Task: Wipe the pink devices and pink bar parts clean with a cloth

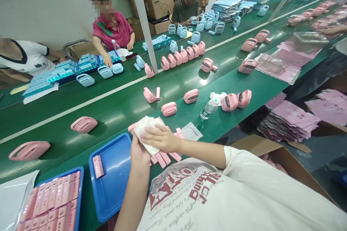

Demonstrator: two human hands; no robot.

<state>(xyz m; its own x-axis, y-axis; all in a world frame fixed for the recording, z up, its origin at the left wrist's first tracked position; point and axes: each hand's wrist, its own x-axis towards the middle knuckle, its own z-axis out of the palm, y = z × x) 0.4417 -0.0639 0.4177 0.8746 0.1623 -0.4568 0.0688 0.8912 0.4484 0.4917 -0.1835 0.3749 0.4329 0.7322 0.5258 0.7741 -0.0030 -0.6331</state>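
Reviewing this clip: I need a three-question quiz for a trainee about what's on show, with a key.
1. What does the right hand lie on?
A) a clear bottle
B) a white cloth
C) a cardboard box

2. True or false: the blue tray nearest the left hand is full.

3. Fill in: the handled cases directly in front of the person in the magenta shirt are ____ in colour.

Key: 1. B. 2. False; one pink piece lies in it. 3. Light blue.
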